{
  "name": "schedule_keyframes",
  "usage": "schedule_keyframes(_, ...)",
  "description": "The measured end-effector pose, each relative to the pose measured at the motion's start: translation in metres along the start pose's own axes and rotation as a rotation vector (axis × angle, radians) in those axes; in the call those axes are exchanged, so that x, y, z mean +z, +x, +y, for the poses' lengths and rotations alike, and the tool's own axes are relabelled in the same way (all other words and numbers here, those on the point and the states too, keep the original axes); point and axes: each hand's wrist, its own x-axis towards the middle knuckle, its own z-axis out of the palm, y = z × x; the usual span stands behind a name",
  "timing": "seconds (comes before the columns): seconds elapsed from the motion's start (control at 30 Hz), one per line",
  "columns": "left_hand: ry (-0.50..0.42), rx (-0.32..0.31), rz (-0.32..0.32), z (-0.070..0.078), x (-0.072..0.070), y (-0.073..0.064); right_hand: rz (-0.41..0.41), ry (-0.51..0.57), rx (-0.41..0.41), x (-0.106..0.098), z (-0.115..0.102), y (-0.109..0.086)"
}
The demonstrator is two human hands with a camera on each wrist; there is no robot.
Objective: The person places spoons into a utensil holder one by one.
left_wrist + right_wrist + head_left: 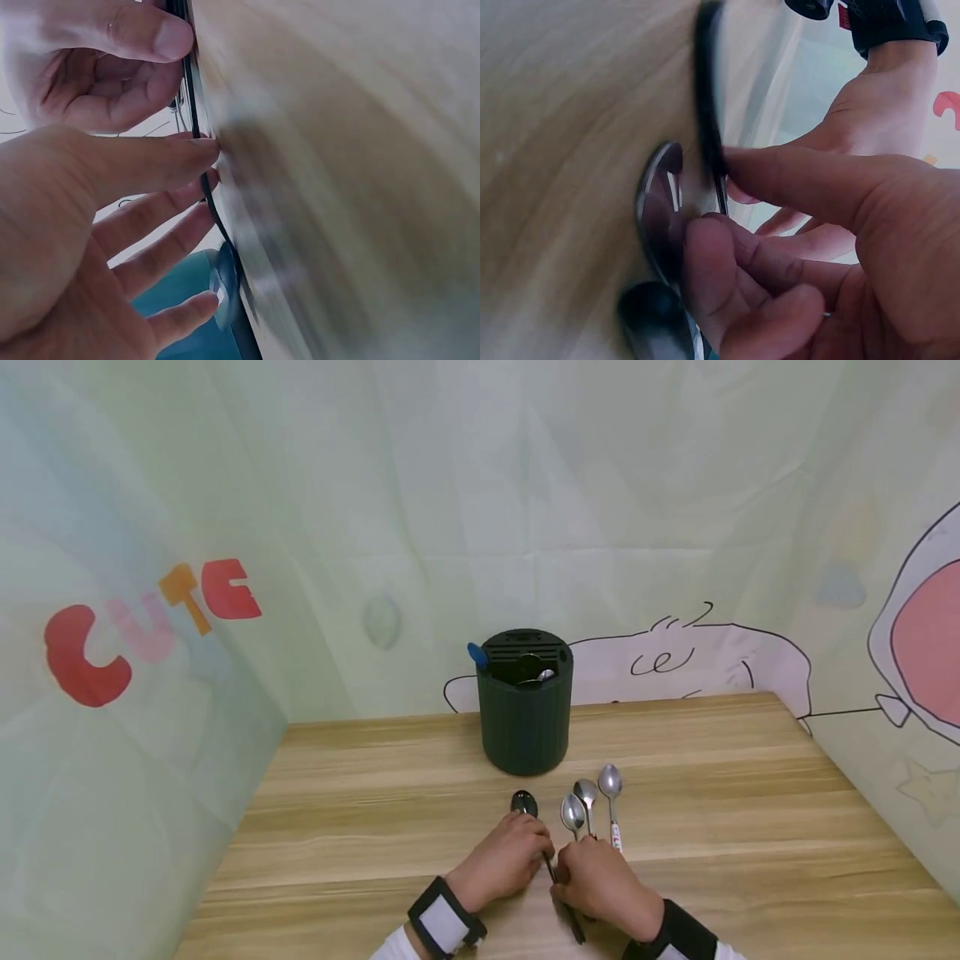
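A long black-handled spoon lies on the table, its dark bowl (524,802) pointing toward the holder and its handle (576,930) running toward the front. My left hand (504,857) pinches the handle just below the bowl, with thumb and fingers on either side in the left wrist view. Farther down the same handle, my right hand (606,883) holds it with thumb and fingertips, the other fingers curled. Two metal spoons, one nearer (573,812) and one behind (586,791), have handles hidden under the right hand. A third spoon (611,782) with a patterned white handle lies beside them.
A dark green ribbed utensil holder (525,727) stands at the back, with a blue-ended utensil (477,653) and a metal spoon (546,676) in it. The wood-grain table (360,793) is bounded by a printed cloth backdrop (420,527) behind and at both sides.
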Motion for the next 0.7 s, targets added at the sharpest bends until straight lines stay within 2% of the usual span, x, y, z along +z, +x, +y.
schedule_keyframes(0.2,-0.044,0.018,-0.008,-0.0007,-0.0013,0.0,0.014,0.017,0.013,0.0011,0.0018,-0.0005)
schedule_keyframes(0.53,-0.105,-0.025,-0.08,0.0003,-0.006,-0.0019,0.018,-0.048,-0.006,0.0016,0.0022,-0.0017)
schedule_keyframes(0.7,-0.125,-0.024,-0.084,-0.0016,-0.0093,-0.0026,0.054,-0.078,-0.016,0.0021,0.0018,-0.0015)
